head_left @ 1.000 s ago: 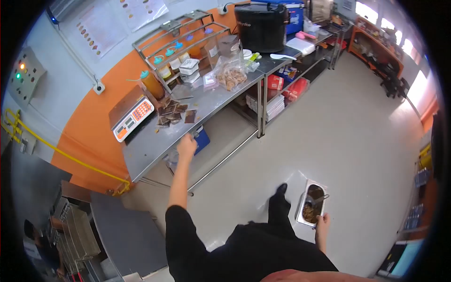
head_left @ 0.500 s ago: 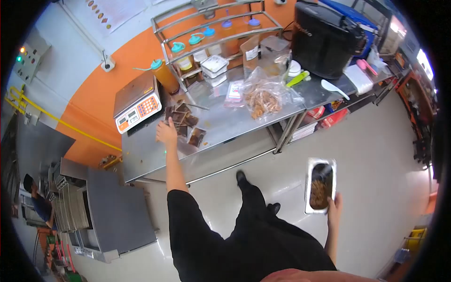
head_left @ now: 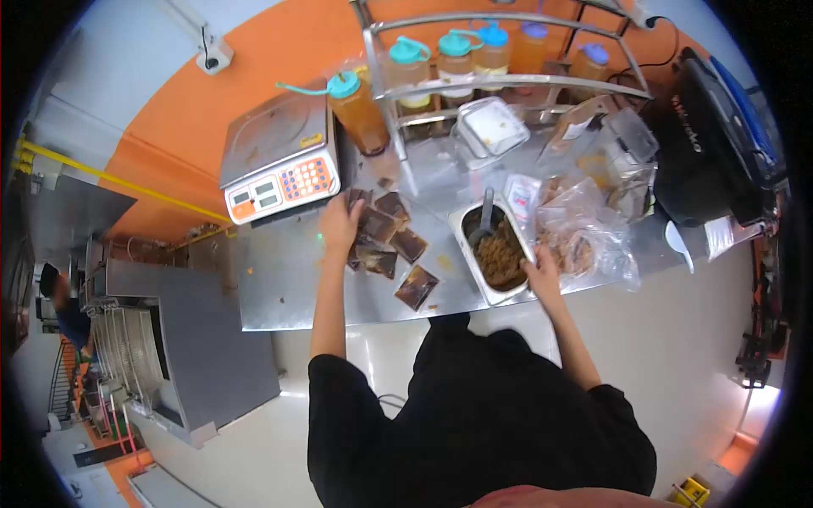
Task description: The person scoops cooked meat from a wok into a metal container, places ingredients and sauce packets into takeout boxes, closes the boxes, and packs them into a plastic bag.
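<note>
My right hand (head_left: 543, 273) grips the right rim of a metal food pan (head_left: 508, 292), thumb over the edge. Brown crumbly food (head_left: 500, 256) fills the pan, and a grey-handled scoop (head_left: 486, 213) leans in it. The pan is over the steel table's front part. At the left edge of a pile of small clear packets with dark brown contents (head_left: 377, 227), my left hand (head_left: 339, 227) touches the packets with its fingers stretched out; their tips are partly hard to make out. One packet (head_left: 417, 288) lies apart near the table's front edge.
A digital scale (head_left: 284, 161) stands left on the steel table (head_left: 279, 292), beside an orange squeeze bottle (head_left: 360, 114). Behind are a metal rack (head_left: 508, 85) with several bottles and stacked plastic tubs (head_left: 491, 131). To the right are a bag of brown food (head_left: 584, 245) and a black appliance (head_left: 711, 144).
The pan in my right hand has moved from beside the table, over the floor, to the table by the packets. My body has come closer; my left hand stays at the pile.
</note>
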A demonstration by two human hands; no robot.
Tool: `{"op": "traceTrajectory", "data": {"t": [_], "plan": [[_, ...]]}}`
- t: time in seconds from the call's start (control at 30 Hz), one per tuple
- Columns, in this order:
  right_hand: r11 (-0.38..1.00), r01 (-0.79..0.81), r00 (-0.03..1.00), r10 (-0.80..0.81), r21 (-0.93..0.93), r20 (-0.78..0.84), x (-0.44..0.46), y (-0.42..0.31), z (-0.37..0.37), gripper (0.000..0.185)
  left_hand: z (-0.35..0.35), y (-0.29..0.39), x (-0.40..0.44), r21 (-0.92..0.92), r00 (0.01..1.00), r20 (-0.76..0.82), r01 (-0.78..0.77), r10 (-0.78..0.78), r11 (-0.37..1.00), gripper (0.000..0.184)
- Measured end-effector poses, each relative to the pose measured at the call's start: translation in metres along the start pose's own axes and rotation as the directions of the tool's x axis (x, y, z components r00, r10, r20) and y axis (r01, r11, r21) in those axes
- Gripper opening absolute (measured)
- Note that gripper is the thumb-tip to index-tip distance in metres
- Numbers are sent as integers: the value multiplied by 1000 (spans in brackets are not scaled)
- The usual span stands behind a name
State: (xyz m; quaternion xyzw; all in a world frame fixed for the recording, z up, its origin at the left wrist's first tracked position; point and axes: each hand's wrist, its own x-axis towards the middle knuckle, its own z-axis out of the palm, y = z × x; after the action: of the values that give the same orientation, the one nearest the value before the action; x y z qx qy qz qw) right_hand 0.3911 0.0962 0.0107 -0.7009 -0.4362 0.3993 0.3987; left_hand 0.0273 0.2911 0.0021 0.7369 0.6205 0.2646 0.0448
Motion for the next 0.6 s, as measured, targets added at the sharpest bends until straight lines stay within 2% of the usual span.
{"op": "traceTrajectory", "data": {"t": [0.03, 0.07, 0.1, 0.17, 0.2, 0.23, 0.3, 0.4, 0.43, 0.47, 0.5, 0.57, 0.6], "plan": [[993, -35, 999, 39, -116, 28, -1, -8, -2, 29, 7, -4, 0, -21, 996, 29, -90, 90, 996, 54], [953, 138, 974, -181, -271, -139, -9, -39, 2, 35, 10, -3, -3, 73, 996, 69, -55, 50, 996, 68], [851, 278, 868, -421, -445, -264, -16, -81, 8, 42, 10, -1, -3, 100, 995, 91, -45, 36, 994, 72], [658, 345, 880, -474, -669, -12, -28, -142, 29, 58, 11, -2, -8, 148, 990, 140, -23, 2, 989, 81], [656, 517, 850, -468, -550, 241, -27, -149, 52, 66, 20, -12, -12, 141, 983, 175, 35, -59, 989, 90], [660, 645, 751, -456, -385, 477, -26, -149, 75, 74, 18, -10, -16, 179, 975, 185, 90, -123, 980, 90], [620, 723, 619, -387, -304, 684, -17, -132, 127, 98, 10, 5, -21, 258, 951, 186, 194, -245, 947, 90], [450, 742, 659, -353, -497, 664, 29, -95, 180, 116, 7, 14, -25, 188, 942, 183, 249, -283, 950, 88], [509, 724, 678, -400, -466, 617, 41, -93, 189, 117, 6, 19, -23, 167, 939, 178, 266, -295, 949, 87], [563, 706, 697, -440, -430, 567, 51, -92, 196, 118, 10, 21, -28, 202, 942, 156, 264, -297, 943, 74], [614, 686, 716, -473, -391, 513, 57, -90, 200, 119, 13, 22, -34, 161, 946, 136, 273, -295, 949, 69], [594, 681, 722, -451, -428, 524, 64, -95, 208, 118, 10, 29, -40, 76, 952, 94, 285, -291, 956, 59], [583, 685, 719, -439, -438, 540, 65, -98, 212, 117, 7, 33, -46, 16, 953, 70, 296, -296, 955, 39]]}}
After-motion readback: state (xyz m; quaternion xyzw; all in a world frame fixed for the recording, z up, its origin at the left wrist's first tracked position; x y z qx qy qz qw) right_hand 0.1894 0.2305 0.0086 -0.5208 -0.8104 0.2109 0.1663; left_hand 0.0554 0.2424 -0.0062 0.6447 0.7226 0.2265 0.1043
